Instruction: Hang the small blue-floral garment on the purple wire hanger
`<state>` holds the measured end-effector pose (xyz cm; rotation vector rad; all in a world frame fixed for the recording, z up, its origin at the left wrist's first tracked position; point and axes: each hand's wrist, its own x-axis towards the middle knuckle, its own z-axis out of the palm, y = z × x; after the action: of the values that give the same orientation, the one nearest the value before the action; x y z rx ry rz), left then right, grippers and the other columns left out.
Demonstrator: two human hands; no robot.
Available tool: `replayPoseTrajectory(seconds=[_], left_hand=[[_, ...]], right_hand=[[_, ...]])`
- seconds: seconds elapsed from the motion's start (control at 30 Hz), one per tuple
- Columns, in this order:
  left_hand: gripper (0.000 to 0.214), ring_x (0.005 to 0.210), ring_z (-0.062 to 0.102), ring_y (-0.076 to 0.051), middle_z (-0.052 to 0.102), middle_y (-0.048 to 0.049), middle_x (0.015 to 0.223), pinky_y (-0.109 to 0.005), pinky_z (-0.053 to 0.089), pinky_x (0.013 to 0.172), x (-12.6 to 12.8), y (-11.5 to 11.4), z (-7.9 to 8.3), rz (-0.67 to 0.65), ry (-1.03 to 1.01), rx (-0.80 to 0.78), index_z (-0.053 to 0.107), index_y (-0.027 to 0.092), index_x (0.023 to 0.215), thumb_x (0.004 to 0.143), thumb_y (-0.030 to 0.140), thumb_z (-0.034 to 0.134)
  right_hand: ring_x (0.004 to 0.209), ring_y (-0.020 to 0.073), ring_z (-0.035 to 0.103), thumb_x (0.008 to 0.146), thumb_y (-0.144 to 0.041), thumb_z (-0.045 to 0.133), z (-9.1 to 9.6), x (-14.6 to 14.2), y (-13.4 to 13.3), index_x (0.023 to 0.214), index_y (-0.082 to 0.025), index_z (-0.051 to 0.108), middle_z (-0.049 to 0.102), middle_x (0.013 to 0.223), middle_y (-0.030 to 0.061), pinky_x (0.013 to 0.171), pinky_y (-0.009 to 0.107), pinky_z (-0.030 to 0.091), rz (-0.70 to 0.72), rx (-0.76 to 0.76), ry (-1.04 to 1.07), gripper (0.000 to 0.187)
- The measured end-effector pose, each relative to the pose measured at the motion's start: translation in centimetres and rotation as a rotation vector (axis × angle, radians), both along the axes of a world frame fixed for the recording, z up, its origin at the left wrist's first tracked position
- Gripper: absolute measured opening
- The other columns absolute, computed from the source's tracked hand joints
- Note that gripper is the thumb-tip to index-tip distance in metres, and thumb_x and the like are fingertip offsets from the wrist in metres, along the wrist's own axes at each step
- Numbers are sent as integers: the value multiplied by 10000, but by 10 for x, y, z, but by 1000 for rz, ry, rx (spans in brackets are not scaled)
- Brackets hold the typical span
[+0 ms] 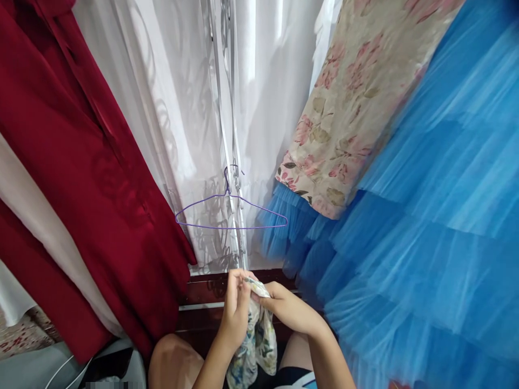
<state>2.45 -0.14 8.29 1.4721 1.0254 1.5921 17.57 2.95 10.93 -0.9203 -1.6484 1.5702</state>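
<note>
"So, which step is in hand?"

"Handling the floral cloth (243, 364), I'd judge: it's at the bottom centre of the frame, and both hands are working at its upper edge."

"What are the fingers doing?"

"The left hand (236, 302) has its thumb and fingertips drawn together on the top of the cloth. Just beside it, the right hand (279, 302) pinches a fold between thumb and bent forefinger. How the remaining fingers sit underneath, I can't tell."

"And what does the next move call for?"

"From this grip, probably small finger work: one pinch kept firm while the other shifts along the edge, so the slack part doesn't slide away."

"How does the cloth look?"

"Thin, soft and crumpled. It's off-white, printed with blue, green and yellowish patches. The upper part is bunched into a narrow fold between the hands; below, it drops in loose, uneven folds toward the bottom edge of the frame. Its full outline is hidden, so I can't say what kind of piece it is."

"Anything near it?"

"A thin purple hanger (203, 227) hangs mid-frame, bare and apart from the hands. Red fabric (133, 216) fills the left side, layered blue tulle (405, 270) the right."
</note>
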Motion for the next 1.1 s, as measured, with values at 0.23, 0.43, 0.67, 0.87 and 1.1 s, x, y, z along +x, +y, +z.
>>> replayPoseTrajectory(seconds=[0.23, 0.43, 0.67, 0.87, 1.1], left_hand=[[349, 1037, 601, -258, 667, -105, 1086, -377, 453, 943, -2, -20, -61, -88, 323, -278, 606, 212, 1174, 876, 391, 584], [127, 750, 590, -176, 631, -24, 770, -252, 452, 685, -39, 6, -69, -28, 258, -253, 628, 166, 835, 856, 270, 558], [213, 644, 465, -110, 544, 22, 683, -204, 345, 590, -55, 17, 1, -89, 442, -178, 625, 156, 779, 835, 360, 642], [320, 612, 361, -90, 367, 38, 641, -204, 298, 560, -39, 15, 16, 9, 373, -75, 495, 158, 687, 888, 389, 587], [249, 689, 511, -130, 533, 7, 743, -201, 408, 599, -75, 19, 26, 37, 60, -141, 594, 173, 903, 871, 419, 615]], right_hand=[[797, 248, 648, 841, -535, 612, 10, 18, -8, 945, -166, 719, 693, 830, 89, 764, 361, 496, 114, -206, 241, 397], [527, 131, 464, 799, -485, 674, 22, 61, 15, 651, -138, 676, 588, 593, 16, 511, 252, 368, 211, -13, -133, 377], [526, 130, 507, 660, -446, 781, 71, 115, 95, 688, -124, 706, 617, 601, 19, 504, 243, 356, -79, 147, -187, 332], [506, 120, 523, 561, -358, 842, 104, 92, 178, 643, -129, 687, 620, 565, -3, 501, 233, 380, -213, 243, 26, 289], [559, 121, 556, 607, -447, 809, 95, 40, 211, 726, -114, 734, 664, 622, -2, 533, 229, 399, -80, 241, -47, 362]])
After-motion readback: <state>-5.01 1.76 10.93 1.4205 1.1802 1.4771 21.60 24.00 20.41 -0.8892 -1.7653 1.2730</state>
